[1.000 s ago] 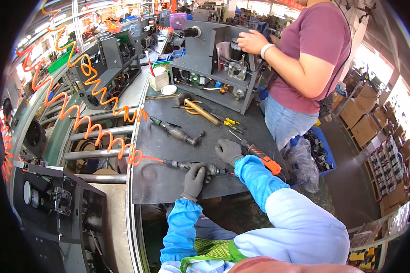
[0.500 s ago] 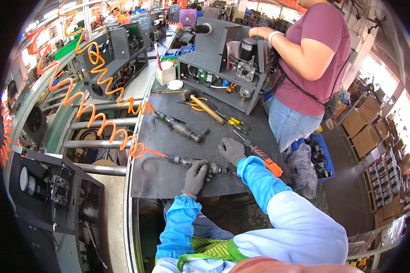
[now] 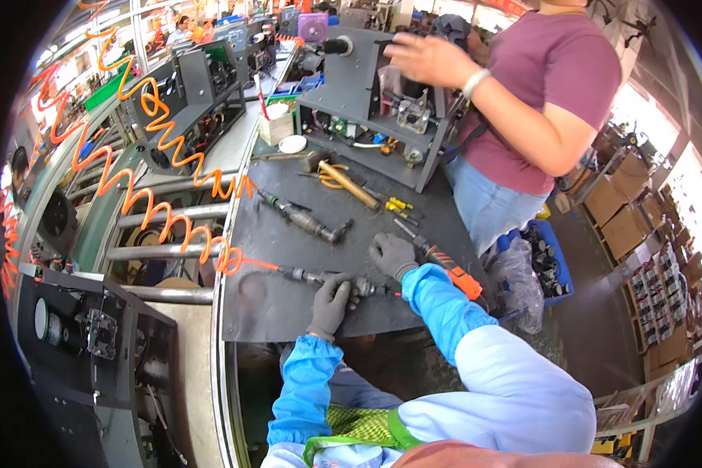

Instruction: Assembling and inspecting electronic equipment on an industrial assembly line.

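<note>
My left hand (image 3: 331, 306), in a dark grey glove, is wrapped around an air tool (image 3: 363, 286) lying near the front edge of the black-topped bench. An orange coiled hose (image 3: 251, 262) runs into that tool's left end. My right hand (image 3: 392, 256), gloved the same way, rests a little farther off with its fingers curled; whatever they may hold is hidden. Just right of it lies an orange and black power screwdriver (image 3: 454, 273). Behind my left hand lies a second air tool (image 3: 308, 221) with an angled head, apart from both hands.
Farther back are a wooden-handled hammer (image 3: 351, 186), yellow-handled pliers (image 3: 398, 204) and an open grey machine housing (image 3: 366, 129). A co-worker (image 3: 538, 101) stands at the right, beside a blue bin (image 3: 555, 261). Metal rollers (image 3: 168, 294) border the bench at left.
The co-worker's hand has lifted off the machine housing and moved left, and a dark part has been raised with the other arm. My hands have barely moved.
</note>
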Demonstrator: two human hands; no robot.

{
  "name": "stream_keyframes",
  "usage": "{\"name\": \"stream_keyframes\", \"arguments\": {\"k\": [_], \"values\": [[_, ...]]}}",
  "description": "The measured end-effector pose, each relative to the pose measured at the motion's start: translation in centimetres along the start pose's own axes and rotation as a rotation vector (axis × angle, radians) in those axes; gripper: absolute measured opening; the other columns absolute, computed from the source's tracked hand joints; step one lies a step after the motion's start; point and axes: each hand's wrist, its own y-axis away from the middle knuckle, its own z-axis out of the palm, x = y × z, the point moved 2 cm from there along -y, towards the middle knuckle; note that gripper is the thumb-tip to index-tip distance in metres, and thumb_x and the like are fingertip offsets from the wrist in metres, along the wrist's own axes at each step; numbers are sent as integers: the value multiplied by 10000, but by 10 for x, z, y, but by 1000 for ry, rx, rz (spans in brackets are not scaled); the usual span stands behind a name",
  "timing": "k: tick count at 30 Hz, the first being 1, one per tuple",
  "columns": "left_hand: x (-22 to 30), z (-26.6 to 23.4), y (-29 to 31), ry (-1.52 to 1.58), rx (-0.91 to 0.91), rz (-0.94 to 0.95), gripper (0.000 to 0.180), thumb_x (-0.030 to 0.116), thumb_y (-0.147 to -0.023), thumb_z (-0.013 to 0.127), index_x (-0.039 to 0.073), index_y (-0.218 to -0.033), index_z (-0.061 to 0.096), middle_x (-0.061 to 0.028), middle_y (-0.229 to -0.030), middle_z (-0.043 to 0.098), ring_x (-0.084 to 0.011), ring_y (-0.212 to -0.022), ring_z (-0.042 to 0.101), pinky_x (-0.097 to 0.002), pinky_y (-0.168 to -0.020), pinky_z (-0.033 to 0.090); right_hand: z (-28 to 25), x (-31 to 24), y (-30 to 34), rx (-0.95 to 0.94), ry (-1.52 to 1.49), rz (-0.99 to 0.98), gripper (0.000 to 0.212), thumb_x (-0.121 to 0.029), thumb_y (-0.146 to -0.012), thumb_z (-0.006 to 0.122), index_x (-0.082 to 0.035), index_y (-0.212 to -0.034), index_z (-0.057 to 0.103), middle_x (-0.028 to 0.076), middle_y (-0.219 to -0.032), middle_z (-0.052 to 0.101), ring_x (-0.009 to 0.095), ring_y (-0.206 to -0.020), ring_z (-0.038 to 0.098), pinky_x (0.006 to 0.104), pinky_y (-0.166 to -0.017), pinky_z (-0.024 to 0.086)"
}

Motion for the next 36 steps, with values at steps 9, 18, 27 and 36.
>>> {"name": "stream_keyframes", "arguments": {"k": [9,18,27,36], "values": [[0,2,0,43,2,-28,229,120,-994,543,10,-1188,597,-55,-896,652,-117,-731,630,-252,-624,521,-2,1,1,14,22,-34,268,-377,-886,599,-111,-884,564,149,-828,624,361,-803,627,497,-667,477],[-2,-3,1,64,10,-34,238,114,-997,529,4,-1201,582,-61,-912,654,-119,-737,624,-255,-637,523,0,-3,1,211,171,-176,280,-380,-873,606,-104,-872,562,151,-795,613,352,-760,617,497,-630,463],[1,1,-2,55,-6,-20,243,127,-999,524,-2,-1196,584,-55,-893,645,-120,-751,625,-258,-639,524,-12,-5,-4,-88,6,38,270,-386,-901,560,-117,-924,563,152,-888,633,367,-816,644,509,-692,503],[15,1,7,-413,145,327,241,106,-909,609,19,-1132,630,-160,-921,682,-268,-873,679,-404,-768,530,-7,-9,-1,-63,5,19,233,-351,-886,582,-119,-886,551,141,-853,629,368,-768,639,501,-663,500]]}}
